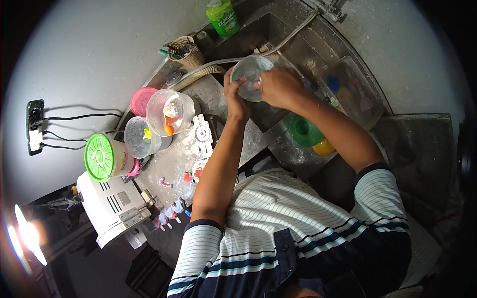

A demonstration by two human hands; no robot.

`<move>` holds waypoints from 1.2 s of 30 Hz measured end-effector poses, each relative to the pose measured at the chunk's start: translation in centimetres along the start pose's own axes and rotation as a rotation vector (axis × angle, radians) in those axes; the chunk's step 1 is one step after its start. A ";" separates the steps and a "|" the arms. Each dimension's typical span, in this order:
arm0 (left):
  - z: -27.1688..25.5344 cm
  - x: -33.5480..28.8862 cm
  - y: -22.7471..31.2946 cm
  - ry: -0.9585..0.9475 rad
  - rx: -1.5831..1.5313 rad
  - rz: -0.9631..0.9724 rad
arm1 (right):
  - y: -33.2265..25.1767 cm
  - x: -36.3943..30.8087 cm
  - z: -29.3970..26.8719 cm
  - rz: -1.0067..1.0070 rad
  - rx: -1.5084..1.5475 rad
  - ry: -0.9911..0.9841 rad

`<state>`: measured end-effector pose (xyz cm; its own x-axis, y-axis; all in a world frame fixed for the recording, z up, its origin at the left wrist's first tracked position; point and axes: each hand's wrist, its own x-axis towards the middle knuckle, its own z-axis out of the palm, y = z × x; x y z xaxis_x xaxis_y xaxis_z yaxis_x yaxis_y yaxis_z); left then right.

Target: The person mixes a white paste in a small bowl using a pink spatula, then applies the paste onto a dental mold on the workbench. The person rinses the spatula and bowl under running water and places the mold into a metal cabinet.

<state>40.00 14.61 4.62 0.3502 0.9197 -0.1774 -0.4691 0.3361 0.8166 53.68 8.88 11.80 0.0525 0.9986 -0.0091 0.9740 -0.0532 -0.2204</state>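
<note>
A translucent round plastic bowl (247,64) is held over the sink area, tilted so that its inside shows. My left hand (235,97) grips its left side, with the thumb over the rim. At the right side of the bowl, my right hand (281,87) is closed, its fingers reaching to the inner wall. Whatever the right fingers hold is hidden. Something whitish shows by the rim above them, and a small pink patch is visible in the bowl.
Left stand clear tubs (158,124), one with an orange scoop and white powder, and a green-lidded tub (99,158). A grey hose (290,37) crosses the sink behind the bowl. Green soap (223,21) stands at the back. A green bowl (304,130) lies below my right forearm.
</note>
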 end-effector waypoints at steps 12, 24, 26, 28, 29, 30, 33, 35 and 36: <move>-0.1 -0.7 -0.5 0.031 -0.136 -0.037 | -0.9 -0.6 0.3 -0.032 0.051 -0.209; -0.5 0.3 -1.7 0.070 -0.234 -0.085 | -0.6 -0.4 1.4 -0.125 0.010 -0.123; -1.6 -0.5 -2.8 0.037 0.011 0.013 | -1.0 1.0 -1.7 0.010 0.051 -0.187; -0.6 0.3 -2.4 0.041 -0.053 0.034 | 1.8 1.6 -0.2 0.124 0.131 -0.076; -0.4 1.0 -1.8 0.041 -0.039 0.030 | 1.5 1.1 0.6 -0.036 0.022 -0.090; -0.3 1.1 -1.5 0.050 -0.027 0.022 | 1.3 0.5 0.9 -0.199 -0.085 -0.111; -0.7 2.1 -1.3 0.003 0.076 0.054 | 4.6 3.8 -0.4 -0.340 -0.076 0.124; -0.9 2.6 0.3 -0.048 0.083 0.105 | 6.0 3.4 0.1 -0.037 -0.018 0.126; -0.9 3.0 0.8 -0.046 0.082 0.114 | 5.4 3.0 2.0 -0.045 -0.020 0.130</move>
<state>39.97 17.81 4.20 0.3358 0.9402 -0.0575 -0.4408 0.2108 0.8725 58.63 11.55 8.65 0.0354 0.9913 0.1270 0.9800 -0.0095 -0.1986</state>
